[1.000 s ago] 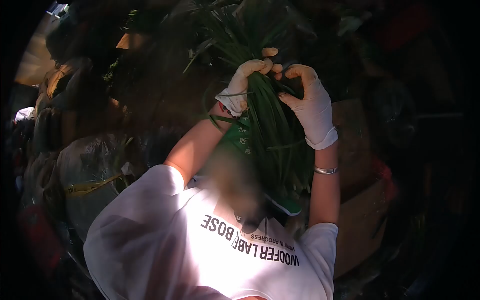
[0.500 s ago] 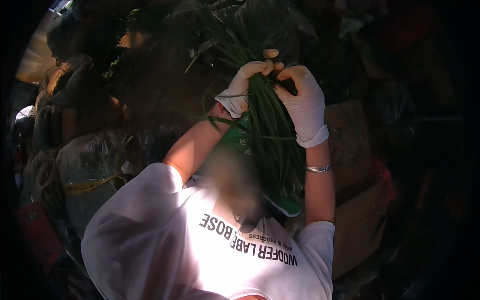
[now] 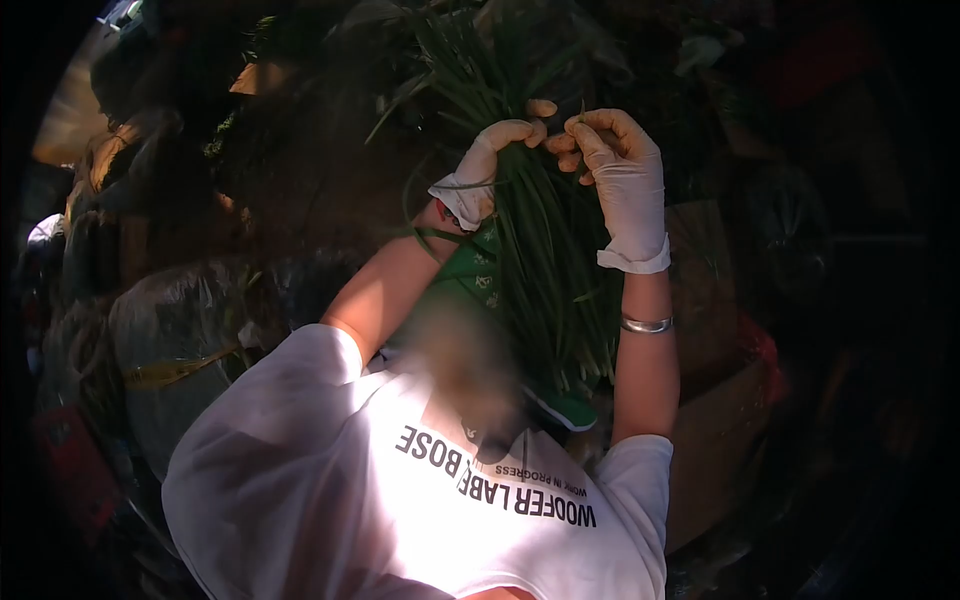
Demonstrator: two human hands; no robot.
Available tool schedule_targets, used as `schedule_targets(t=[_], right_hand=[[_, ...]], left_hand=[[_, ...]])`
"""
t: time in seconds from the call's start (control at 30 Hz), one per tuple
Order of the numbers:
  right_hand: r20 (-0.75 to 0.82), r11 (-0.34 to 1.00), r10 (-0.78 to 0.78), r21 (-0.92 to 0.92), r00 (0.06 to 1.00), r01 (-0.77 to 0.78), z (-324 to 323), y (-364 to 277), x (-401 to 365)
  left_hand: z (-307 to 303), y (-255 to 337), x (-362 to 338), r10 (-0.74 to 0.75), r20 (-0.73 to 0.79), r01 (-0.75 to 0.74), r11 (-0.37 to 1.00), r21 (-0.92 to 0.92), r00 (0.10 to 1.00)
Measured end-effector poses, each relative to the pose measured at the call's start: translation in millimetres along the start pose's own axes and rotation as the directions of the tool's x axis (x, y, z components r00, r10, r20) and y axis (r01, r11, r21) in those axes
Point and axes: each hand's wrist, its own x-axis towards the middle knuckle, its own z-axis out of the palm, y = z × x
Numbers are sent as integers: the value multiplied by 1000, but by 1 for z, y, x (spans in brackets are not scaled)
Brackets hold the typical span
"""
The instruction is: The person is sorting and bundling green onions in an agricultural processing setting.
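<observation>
A long bunch of green leaves that look like garlic chives (image 3: 545, 245) runs from the dark area at the top down toward my lap, its pale ends low. My left hand (image 3: 485, 170), in a whitish glove with stained fingertips, is closed around the bunch near its middle. One loose leaf loops over that wrist. To the right of the bunch, my gloved right hand (image 3: 622, 165) is raised with thumb and forefinger pinched together. A thin leaf-like tip sticks up from that pinch; its other fingers are curled near the left fingertips.
A green printed cloth (image 3: 475, 275) lies beneath the bunch against my body. Cardboard boxes (image 3: 715, 450) stand at my right. A large clear plastic bag with a yellow strip (image 3: 175, 370) is at my left. Much of the surroundings is too dark to make out.
My right hand has moved up and to the right, off the bunch, and its thumb and forefinger have closed into a pinch. The left hand keeps its hold nearly unmoved.
</observation>
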Motion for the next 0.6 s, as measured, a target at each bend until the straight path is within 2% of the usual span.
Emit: schedule_targets(t=[0.07,0.1,0.13,0.17,0.2,0.23,0.27,0.3,0.33,0.37,0.4,0.43,0.47,0.5,0.53,0.57,0.6], right_hand=[[36,999,34,-15,999,-34,3,1,6],[35,999,31,-14,999,-30,5,2,6],[54,984,-71,-161,996,79,6,4,5],[86,936,-168,-300,982,186,10,4,6],[50,765,-239,-605,970,220,13,1,7],[43,769,-241,-601,970,218,15,0,9],[50,662,-347,-695,937,282,16,-1,12],[65,538,-444,-778,894,324,17,-1,14],[81,504,-535,-768,841,395,15,2,17],[70,506,-539,-770,840,388,14,1,16],[87,491,-536,-777,839,394,15,1,13],[109,477,-536,-779,837,407,17,0,12],[112,482,-556,-764,823,429,18,2,10],[113,484,-562,-758,820,436,18,4,8],[5,804,-361,-505,933,314,19,5,7],[-14,979,-111,-176,994,107,19,8,7],[6,991,-106,-82,994,106,20,13,8]], left_hand=[[-4,-1,2,-3,48,4,1000,-22,999],[-8,0,1,-84,-61,82,996,-31,995],[-4,3,0,-162,-171,157,987,-44,972],[-1,7,-2,-160,-171,156,987,-36,972],[4,9,-5,-195,-174,190,981,-46,965],[10,11,-7,-233,-175,227,972,-56,956],[-1,4,-5,-114,-282,115,993,-13,953],[-5,6,-6,-125,-279,128,992,-5,952],[4,10,-8,-175,-231,179,984,-2,957],[10,13,-8,-224,-184,228,974,3,957],[6,13,-7,-244,-207,255,967,27,947],[10,11,-10,-242,-207,255,966,38,948],[18,4,-16,-39,-295,132,944,304,955],[10,8,-13,-119,-246,185,945,268,962],[5,12,-10,-198,-195,242,940,239,961],[0,16,-7,-275,-142,301,928,217,951],[-4,13,-6,-243,-118,264,937,228,963]])
